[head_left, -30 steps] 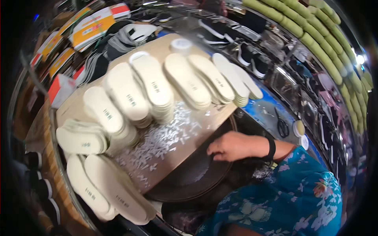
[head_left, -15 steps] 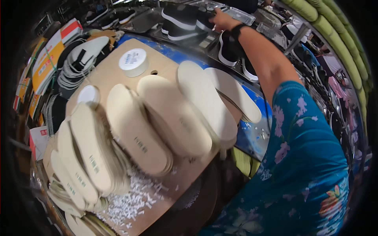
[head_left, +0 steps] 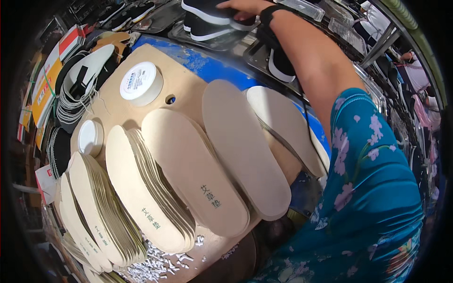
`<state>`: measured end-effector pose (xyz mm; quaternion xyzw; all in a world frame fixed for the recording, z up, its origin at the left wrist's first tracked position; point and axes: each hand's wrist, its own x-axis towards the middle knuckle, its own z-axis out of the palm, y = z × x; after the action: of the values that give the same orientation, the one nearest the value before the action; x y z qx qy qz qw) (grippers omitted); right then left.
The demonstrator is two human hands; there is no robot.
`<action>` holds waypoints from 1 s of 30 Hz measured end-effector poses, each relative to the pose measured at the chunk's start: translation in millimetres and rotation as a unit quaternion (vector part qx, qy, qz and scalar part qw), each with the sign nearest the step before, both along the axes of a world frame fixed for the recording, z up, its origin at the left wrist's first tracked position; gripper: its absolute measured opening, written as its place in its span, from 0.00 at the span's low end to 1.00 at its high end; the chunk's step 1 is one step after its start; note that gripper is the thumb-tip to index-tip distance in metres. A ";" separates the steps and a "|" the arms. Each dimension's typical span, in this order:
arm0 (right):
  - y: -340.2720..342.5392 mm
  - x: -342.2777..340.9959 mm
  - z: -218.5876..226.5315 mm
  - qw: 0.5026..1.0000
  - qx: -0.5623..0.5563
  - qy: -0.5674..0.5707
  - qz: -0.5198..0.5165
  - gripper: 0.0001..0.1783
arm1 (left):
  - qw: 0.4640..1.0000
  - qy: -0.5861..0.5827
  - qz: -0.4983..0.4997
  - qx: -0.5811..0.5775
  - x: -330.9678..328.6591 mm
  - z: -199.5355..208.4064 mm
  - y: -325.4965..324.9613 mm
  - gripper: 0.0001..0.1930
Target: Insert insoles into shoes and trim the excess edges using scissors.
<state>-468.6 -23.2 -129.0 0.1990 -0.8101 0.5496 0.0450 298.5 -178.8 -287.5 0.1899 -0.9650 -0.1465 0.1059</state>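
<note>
My right hand (head_left: 244,9) reaches from the right to the far side, at the end of a black shoe (head_left: 214,9) with a white sole. Its fingers are bent against the shoe, partly cut off by the upper edge of the picture. A second black shoe (head_left: 203,29) lies just below the first, on a metal tray (head_left: 177,32). My left hand is out of view. Beneath my reaching arm, several stacks of pale beige insoles (head_left: 146,184) fan out across a brown board (head_left: 115,113).
A round white tub (head_left: 140,84) stands at the board's far end, a smaller white round container (head_left: 89,137) to its left. White scraps (head_left: 158,264) litter the near edge. Shoe uppers with cords (head_left: 78,89) lie left; another black shoe (head_left: 282,66) sits under my forearm.
The view has shifted, and the insoles appear larger. My right hand, beside the shoes' right end before, now lies further over the top shoe's end.
</note>
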 end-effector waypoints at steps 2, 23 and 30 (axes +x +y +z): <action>-8.0 -4.5 9.6 0.977 0.210 -0.027 -0.009 0.35 | 0.999 -0.025 0.006 0.020 28.0 -20.6 -5.2 0.09; 23.2 600.2 16.7 0.866 -0.001 0.446 0.227 0.08 | 0.686 0.328 0.105 0.641 -67.0 181.0 51.1 0.33; 3.1 680.4 -57.4 0.859 0.109 0.120 0.485 0.16 | 0.869 0.147 0.187 0.433 37.3 18.3 -34.6 0.30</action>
<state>211.8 -20.1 -186.4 0.6345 -0.6545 0.3818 -0.1527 335.8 -213.4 -269.2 0.3697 -0.7245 -0.5534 0.1795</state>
